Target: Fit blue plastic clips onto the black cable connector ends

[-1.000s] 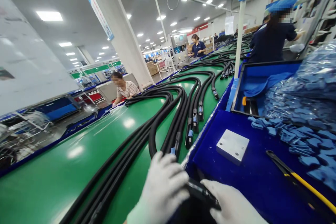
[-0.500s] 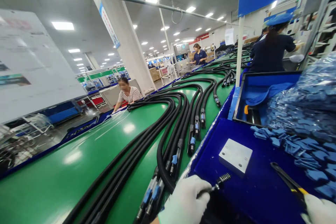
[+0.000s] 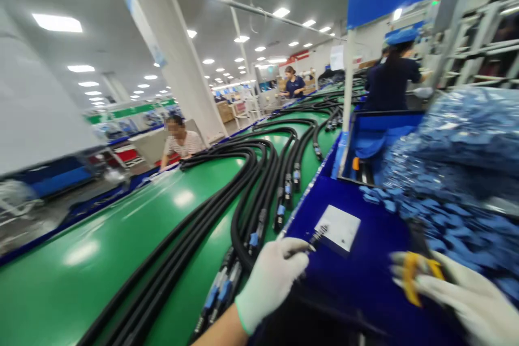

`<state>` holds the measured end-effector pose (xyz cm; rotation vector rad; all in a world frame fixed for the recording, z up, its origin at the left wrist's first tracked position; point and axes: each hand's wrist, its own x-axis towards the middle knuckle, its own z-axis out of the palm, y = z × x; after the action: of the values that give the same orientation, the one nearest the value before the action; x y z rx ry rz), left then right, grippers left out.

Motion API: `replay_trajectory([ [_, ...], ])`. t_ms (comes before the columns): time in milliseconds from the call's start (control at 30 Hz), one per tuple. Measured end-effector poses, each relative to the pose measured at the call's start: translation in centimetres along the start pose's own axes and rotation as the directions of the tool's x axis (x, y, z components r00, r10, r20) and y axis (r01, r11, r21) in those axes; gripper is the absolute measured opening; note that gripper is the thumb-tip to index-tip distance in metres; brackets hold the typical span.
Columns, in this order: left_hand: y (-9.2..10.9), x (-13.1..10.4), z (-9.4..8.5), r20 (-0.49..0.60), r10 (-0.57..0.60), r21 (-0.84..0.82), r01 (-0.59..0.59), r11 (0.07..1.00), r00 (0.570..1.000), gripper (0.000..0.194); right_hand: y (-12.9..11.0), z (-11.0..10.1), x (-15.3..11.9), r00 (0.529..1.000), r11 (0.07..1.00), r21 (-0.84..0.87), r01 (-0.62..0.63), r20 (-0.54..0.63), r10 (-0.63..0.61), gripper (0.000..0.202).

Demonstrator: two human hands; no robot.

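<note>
My left hand [image 3: 273,278], in a white glove, pinches a small fitting with a dark ribbed or spring-like end [image 3: 319,233]. That end points up and right, across the near-left edge of a pale metal block [image 3: 346,230] on the blue work surface. My right hand [image 3: 466,292], also gloved and smeared by motion, is closed around yellow-handled pliers [image 3: 412,279] at the lower right. The dark jaws reach up towards loose blue plastic clips [image 3: 454,230]. Black hoses [image 3: 190,232] with blue pieces near their ends lie just left of my left hand.
The long green table [image 3: 154,216] carries the hoses into the distance. A clear bag of blue clips [image 3: 478,146] is heaped at the right beside a blue bin [image 3: 348,143]. A pale post [image 3: 347,86] rises at the bin's corner. Several people are at work further off.
My right hand has come further into view with the pliers, moving left and up. My left hand has raised the fitting to the block's edge. The whole view has swung slightly right.
</note>
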<state>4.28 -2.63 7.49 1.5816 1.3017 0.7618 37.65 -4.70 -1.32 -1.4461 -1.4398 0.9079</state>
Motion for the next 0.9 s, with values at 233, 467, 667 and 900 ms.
replay_trajectory([
  [233,1.8,1.4,-0.5,-0.016,-0.055,-0.069,0.054,0.996,0.998,0.044,-9.0,4.9,-1.3,0.936,0.964,-0.053,0.261,0.258,-0.239,0.047],
  [467,1.9,1.0,-0.8,-0.037,-0.075,-0.105,0.071,0.992,0.997,0.047,-11.0,5.5,-1.1,0.828,0.87,-0.056,0.489,0.343,-0.444,0.069],
  [667,1.3,1.3,-1.9,-0.02,-0.074,-0.246,0.066,0.967,0.997,0.049,-9.5,5.7,-0.4,0.843,0.88,-0.075,0.468,0.338,-0.419,0.077],
  [900,1.8,1.5,-1.3,-0.003,-0.051,-0.185,0.05,0.981,0.999,0.043,-12.2,6.3,-0.8,0.796,0.851,-0.016,0.525,0.363,-0.485,0.057],
])
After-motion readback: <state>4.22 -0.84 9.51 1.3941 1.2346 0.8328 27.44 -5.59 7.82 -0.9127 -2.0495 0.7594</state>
